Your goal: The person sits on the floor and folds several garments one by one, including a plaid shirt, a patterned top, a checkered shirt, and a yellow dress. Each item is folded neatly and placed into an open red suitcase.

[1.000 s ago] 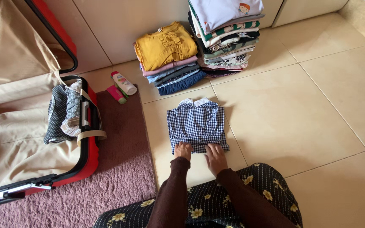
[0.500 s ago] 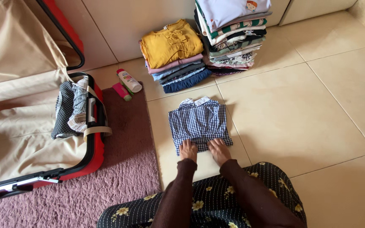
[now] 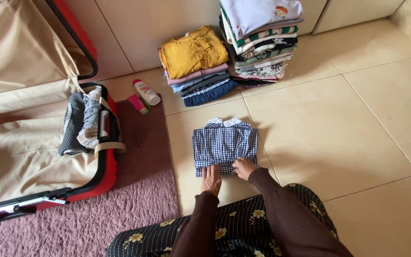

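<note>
Blue-checked folded shirt (image 3: 223, 143) lies collar away, left hand (image 3: 211, 179) flat, right hand (image 3: 244, 167) pinching its near hem.

Blue-and-white gingham shirt (image 3: 223, 143), mustard-yellow top (image 3: 193, 51), red suitcase (image 3: 102, 176), mauve rug (image 3: 134, 200), cream floor tiles (image 3: 338, 128).

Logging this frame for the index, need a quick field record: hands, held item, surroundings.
left hand: flat on near edge of checked shirt
right hand: pinching the shirt's near edge
shirt: folded, on tile floor, collar away from person
suitcase: open, red, far left, clothes strapped inside
clothes stacks: yellow-topped stack, taller stack
bottles: beside rug
</note>
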